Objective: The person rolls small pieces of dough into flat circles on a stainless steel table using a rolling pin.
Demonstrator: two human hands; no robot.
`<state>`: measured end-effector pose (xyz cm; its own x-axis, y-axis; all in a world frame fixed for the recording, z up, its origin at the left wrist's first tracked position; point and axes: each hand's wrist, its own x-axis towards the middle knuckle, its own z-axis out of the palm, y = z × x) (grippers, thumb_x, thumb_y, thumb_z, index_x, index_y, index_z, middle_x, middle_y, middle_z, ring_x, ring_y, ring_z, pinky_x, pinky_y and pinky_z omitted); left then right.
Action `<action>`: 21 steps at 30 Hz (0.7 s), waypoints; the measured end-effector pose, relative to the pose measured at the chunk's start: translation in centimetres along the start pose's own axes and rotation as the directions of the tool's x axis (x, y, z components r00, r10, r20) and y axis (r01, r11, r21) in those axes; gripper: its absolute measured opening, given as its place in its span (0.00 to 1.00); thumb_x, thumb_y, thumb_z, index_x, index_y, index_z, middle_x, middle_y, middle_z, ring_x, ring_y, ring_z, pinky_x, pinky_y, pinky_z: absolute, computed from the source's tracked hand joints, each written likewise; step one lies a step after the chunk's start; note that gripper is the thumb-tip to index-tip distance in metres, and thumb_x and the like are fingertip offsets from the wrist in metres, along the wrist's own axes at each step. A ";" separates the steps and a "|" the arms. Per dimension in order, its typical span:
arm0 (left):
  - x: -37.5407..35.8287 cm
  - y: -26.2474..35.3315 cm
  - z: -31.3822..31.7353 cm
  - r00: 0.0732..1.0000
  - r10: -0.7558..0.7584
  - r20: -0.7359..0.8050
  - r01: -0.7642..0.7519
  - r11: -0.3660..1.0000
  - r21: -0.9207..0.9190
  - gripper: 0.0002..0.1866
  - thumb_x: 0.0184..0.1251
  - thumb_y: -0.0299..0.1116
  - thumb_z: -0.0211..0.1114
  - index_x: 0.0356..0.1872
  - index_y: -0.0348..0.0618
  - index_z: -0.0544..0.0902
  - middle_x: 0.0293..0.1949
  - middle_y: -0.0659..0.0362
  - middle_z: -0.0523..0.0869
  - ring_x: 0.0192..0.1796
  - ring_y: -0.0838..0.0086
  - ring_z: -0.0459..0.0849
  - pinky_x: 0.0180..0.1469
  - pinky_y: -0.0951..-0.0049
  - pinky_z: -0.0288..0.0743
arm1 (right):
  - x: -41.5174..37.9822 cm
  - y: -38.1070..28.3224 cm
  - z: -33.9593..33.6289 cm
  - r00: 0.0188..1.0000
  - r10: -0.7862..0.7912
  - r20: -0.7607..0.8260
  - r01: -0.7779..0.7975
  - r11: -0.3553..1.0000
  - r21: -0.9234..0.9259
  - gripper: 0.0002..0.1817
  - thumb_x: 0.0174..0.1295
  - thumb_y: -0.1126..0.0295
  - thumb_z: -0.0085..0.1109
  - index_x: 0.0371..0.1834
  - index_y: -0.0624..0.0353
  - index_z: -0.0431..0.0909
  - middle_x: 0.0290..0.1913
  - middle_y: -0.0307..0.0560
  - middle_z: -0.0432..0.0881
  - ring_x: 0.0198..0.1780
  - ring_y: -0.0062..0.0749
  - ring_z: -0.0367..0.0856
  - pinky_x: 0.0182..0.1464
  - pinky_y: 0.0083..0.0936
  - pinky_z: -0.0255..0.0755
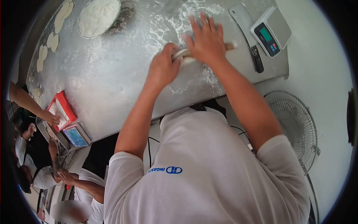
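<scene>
A piece of pale dough (188, 59) lies on the floured metal table, mostly covered by my hands. My left hand (164, 66) is closed on the dough's left edge, thumb and fingers pinching it. Across the dough my right hand (207, 42) lies flat with its fingers spread, slightly blurred. Under its palm runs a wooden rolling pin (229, 46), whose end sticks out on the right; the rest is largely hidden.
A cleaver (246, 33) and a digital scale (271, 31) sit at the right. A bowl of flour (99, 16) stands at upper left, near several dough rounds (55, 43). Co-workers are at the left by a red box (66, 106). A fan (294, 127) stands below right.
</scene>
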<state>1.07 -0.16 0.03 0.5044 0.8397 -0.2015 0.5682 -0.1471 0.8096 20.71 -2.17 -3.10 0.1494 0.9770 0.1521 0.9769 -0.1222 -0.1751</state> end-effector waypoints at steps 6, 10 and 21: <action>2.5 0.0 -0.7 0.998 0.054 0.036 -0.059 0.989 0.138 0.09 0.73 0.34 0.71 0.46 0.40 0.88 0.42 0.45 0.93 0.46 0.49 0.92 0.50 0.57 0.83 | -3.2 0.4 -0.9 1.000 0.010 0.002 -0.010 0.992 0.124 0.37 0.76 0.46 0.55 0.84 0.49 0.67 0.84 0.59 0.66 0.84 0.58 0.63 0.84 0.63 0.45; 0.0 -0.5 -0.8 0.986 -0.131 0.106 0.137 0.989 -0.050 0.09 0.75 0.31 0.68 0.50 0.40 0.85 0.40 0.48 0.90 0.42 0.54 0.90 0.49 0.59 0.81 | -14.8 1.8 -3.2 0.986 -0.063 0.153 0.053 0.996 0.071 0.36 0.71 0.44 0.60 0.80 0.48 0.75 0.83 0.58 0.69 0.81 0.61 0.67 0.82 0.61 0.50; 3.3 -0.3 -0.1 0.993 0.111 0.048 -0.117 0.982 0.149 0.11 0.72 0.32 0.69 0.51 0.40 0.87 0.47 0.43 0.91 0.49 0.48 0.91 0.54 0.55 0.83 | 1.5 0.1 0.2 0.999 -0.022 -0.049 0.025 0.997 0.070 0.35 0.78 0.46 0.51 0.82 0.51 0.70 0.85 0.58 0.64 0.84 0.59 0.61 0.85 0.63 0.45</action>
<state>2.55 2.70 -0.84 0.5948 0.7922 -0.1362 0.5958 -0.3208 0.7363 20.96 -0.71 -3.10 0.1356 0.9696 0.2037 0.9673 -0.0852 -0.2387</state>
